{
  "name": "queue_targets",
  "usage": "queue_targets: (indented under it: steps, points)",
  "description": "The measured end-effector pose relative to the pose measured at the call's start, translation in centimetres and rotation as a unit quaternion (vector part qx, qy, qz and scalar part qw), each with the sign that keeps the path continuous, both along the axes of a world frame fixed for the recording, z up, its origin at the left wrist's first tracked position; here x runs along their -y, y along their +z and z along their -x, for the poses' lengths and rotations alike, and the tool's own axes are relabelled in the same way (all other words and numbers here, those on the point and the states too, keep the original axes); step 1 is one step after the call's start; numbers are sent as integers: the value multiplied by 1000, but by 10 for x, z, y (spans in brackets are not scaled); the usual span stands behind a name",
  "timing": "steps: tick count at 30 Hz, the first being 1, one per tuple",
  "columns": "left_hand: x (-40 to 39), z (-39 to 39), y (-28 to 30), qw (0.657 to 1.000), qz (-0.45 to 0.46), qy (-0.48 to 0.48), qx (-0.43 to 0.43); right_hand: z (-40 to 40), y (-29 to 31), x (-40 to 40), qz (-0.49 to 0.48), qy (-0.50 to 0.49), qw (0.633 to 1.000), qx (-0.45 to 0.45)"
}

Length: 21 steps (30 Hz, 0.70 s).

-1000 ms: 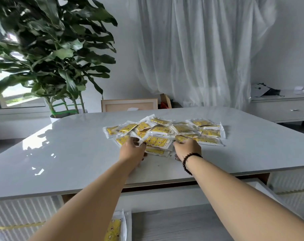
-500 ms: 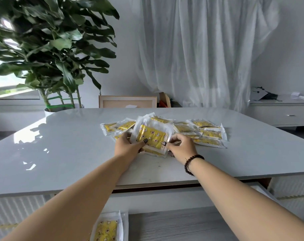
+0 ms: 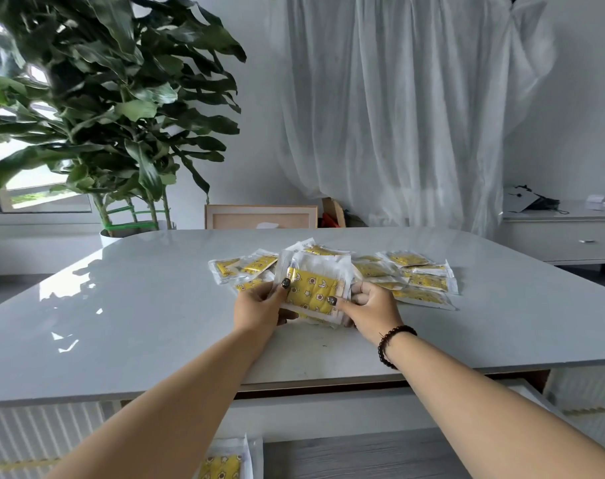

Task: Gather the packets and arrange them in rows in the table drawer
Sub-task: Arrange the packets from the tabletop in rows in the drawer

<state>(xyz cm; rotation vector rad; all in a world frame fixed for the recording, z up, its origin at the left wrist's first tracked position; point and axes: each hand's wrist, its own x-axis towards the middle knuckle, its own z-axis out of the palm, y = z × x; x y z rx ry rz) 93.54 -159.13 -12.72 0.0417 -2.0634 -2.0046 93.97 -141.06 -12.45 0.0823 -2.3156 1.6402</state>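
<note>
Yellow packets [image 3: 309,288] stacked upright between my left hand [image 3: 259,305] and right hand [image 3: 372,305] — both gripping the stack. Gathering step — next, lower it into the drawer [image 3: 363,454].

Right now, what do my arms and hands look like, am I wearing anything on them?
Both forearms are bare, with no sleeves in view. A dark beaded bracelet circles the right wrist. The left hand and right hand have dark, patterned nail polish on the thumbnails. No rings or watch visible.
</note>
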Motion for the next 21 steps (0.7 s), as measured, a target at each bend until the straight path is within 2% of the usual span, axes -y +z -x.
queue_targets:
  steps: [3, 5, 9, 15, 21]
  points:
    - [0, 1, 2, 999, -40, 23, -2, -2, 3, -1, 98, 9, 995, 6]
    - [1, 0, 4, 993, -94, 75, -7, -2, 5, -3, 150, 4, 989, 12]
    - [6, 0, 5, 973, -176, 148, -11, 2, 2, -5, 184, -22, 983, 15]
    - [2, -2, 7, 979, -168, 115, 4, 5, 4, -5, 245, -65, 967, 37]
    - [-2, -3, 8, 986, -132, 97, 6, 4, 8, -7, 315, -54, 947, 24]
